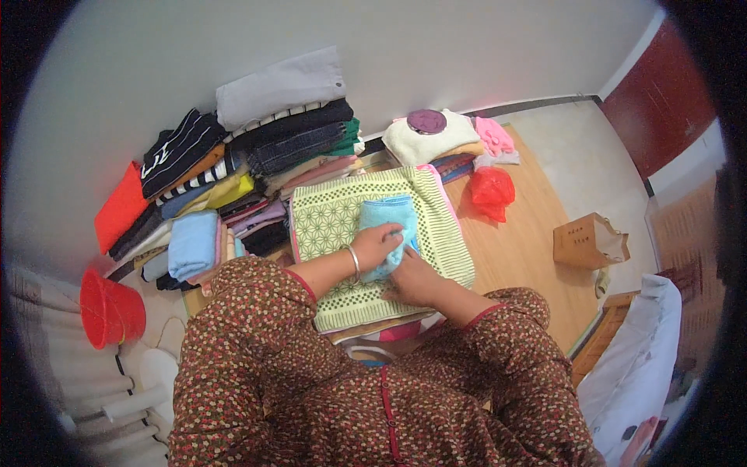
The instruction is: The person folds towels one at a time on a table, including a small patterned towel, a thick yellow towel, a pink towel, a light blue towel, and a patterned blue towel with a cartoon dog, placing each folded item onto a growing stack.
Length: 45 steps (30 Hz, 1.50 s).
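Observation:
A small folded light-blue towel (387,211) lies on a green-and-white patterned towel (331,210) spread over a stack in front of me. My left hand (377,247), with a silver bangle at the wrist, rests on the blue towel's left part, its fingers bent over the cloth. At the towel's near right corner, my right hand (416,278) holds the edge, the thumb side against the cloth. A darker blue layer shows at the right side of the fold. The undersides of my right fingers are hidden.
Stacked folded clothes (292,148) stand by the wall at left, with a folded light-blue towel (193,243) nearer me. A red bucket (113,310) is far left. To the right are a white cloth pile (412,140), a red plastic bag (492,193) and a brown paper bag (580,243).

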Each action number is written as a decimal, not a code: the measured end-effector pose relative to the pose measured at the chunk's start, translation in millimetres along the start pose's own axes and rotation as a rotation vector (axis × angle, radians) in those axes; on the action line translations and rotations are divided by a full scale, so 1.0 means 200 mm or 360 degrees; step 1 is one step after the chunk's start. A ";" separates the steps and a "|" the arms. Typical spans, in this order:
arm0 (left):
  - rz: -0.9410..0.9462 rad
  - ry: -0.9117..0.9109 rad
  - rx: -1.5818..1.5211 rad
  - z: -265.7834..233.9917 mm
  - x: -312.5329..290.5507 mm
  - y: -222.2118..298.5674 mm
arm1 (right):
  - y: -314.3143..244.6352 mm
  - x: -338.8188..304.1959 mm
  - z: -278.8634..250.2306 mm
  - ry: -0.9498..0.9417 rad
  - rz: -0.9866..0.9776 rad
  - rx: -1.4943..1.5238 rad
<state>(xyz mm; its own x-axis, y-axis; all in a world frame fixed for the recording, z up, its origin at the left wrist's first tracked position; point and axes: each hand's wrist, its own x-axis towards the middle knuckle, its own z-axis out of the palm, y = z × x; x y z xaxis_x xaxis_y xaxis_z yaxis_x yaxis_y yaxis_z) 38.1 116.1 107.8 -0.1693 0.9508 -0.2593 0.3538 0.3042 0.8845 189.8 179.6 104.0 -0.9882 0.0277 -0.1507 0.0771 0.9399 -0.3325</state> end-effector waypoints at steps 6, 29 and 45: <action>0.0114 -0.0036 0.0891 0.03 -0.06 0.00 | 0.16 -0.12 -0.20 0.0127 0.0570 0.0760; -0.1347 0.1193 -0.1303 -0.38 -0.17 -1.13 | 0.03 0.01 -0.07 0.0363 0.0301 0.0260; -0.0738 0.1002 -0.2029 0.05 0.20 -0.77 | 0.21 -0.20 -0.05 0.0407 0.0742 0.0256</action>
<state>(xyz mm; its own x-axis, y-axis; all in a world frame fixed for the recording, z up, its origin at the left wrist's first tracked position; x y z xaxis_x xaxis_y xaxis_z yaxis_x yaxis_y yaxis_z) -13.9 107.7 -43.1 -0.5145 0.5054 -0.6928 -0.8046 -0.0050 0.5938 232.0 221.4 104.5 -0.8438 0.5288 -0.0915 0.5132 0.7453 -0.4256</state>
